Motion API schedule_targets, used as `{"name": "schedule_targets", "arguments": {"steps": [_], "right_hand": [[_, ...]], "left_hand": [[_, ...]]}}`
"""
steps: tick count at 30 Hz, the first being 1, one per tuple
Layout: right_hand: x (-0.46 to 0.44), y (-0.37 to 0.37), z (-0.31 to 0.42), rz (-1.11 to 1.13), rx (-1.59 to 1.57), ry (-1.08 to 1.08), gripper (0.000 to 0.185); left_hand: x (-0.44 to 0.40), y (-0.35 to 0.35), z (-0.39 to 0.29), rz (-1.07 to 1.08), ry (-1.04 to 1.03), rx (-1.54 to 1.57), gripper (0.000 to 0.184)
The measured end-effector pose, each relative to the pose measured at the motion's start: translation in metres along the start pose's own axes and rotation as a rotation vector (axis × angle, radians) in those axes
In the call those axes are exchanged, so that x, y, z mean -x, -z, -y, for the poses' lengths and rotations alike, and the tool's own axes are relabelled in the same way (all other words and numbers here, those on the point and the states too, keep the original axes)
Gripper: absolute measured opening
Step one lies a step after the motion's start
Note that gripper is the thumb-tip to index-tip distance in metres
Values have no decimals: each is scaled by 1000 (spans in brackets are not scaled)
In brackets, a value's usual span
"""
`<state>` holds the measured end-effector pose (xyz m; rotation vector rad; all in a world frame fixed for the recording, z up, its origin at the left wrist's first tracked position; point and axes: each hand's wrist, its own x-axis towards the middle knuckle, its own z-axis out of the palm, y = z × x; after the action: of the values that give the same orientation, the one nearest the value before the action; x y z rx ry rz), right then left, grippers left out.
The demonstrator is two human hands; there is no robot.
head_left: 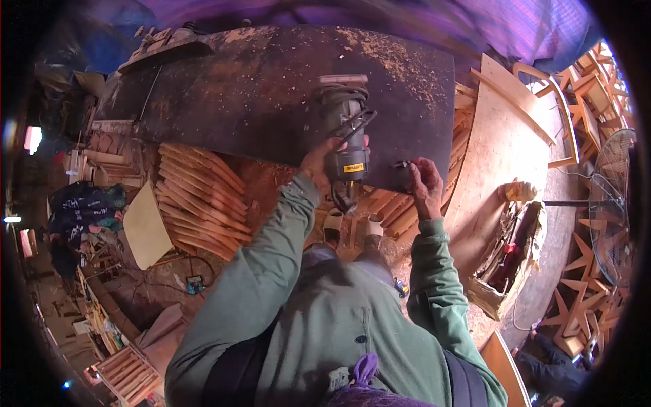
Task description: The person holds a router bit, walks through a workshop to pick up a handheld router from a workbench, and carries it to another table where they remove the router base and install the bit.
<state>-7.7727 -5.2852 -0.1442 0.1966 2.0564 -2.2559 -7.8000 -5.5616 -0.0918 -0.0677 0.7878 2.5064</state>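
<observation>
My left hand (319, 161) is wrapped round the lower body of a trim router (344, 125), a dark grey cylinder with a yellow label. Its black cord is looped round its upper part, and a flat base plate shows at the far end. The router is held over the near edge of a dark worktable (264, 88). To the right, my right hand (425, 186) pinches a small dark metal piece (401, 165) between thumb and fingers, apart from the router. The exact kind of that piece is too small to tell.
Wood shavings (393, 57) lie on the table's far part. Stacked wooden slats (200, 197) stand below its near edge. At right are a plywood sheet (505, 136), a worn box of tools (508, 254) and a fan (610, 203). Another person (553, 370) is at lower right.
</observation>
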Motion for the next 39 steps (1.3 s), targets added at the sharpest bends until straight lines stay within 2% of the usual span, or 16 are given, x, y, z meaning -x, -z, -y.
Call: {"name": "schedule_targets", "arguments": {"steps": [1,4,6,7,10,11,14,17,23,26,32,35,38,39], "right_hand": [[7,-4,0,26,-31,25,19],[32,-21,18,114,-84,-7,17],[45,-35,38,184,-101,-39,18],[51,-38,46,281,-130,-90,25],[64,-50,70,506,-144,-92,35],[65,-52,72,561,-240,-167,45],[74,-54,73,613,-761,-346,51],[81,-49,83,639,-702,-321,54],[89,-55,65,446,-484,-274,47],[91,-61,49,340,-400,-238,32],[104,-58,51,343,-374,-238,26],[100,-53,53,261,-270,-199,24],[94,-50,51,228,-337,-209,26],[92,-49,54,271,-466,-279,27]], "left_hand": [[-1,-3,1,120,-36,52,95],[0,-17,0,327,-108,131,103],[-2,-24,1,360,-187,152,105],[-5,-26,0,399,-219,151,106],[-5,-36,-1,410,-318,144,110],[-4,-39,-4,406,-341,134,110],[6,-48,-12,380,-354,94,111],[12,-46,-16,358,-344,17,109],[28,-48,-2,260,-342,-44,108],[33,-47,5,216,-336,-152,112],[41,-42,11,197,-265,-235,116],[44,-50,14,173,-253,-200,114],[42,-57,20,164,-235,-94,110],[40,-57,24,172,-232,-53,109]]}}
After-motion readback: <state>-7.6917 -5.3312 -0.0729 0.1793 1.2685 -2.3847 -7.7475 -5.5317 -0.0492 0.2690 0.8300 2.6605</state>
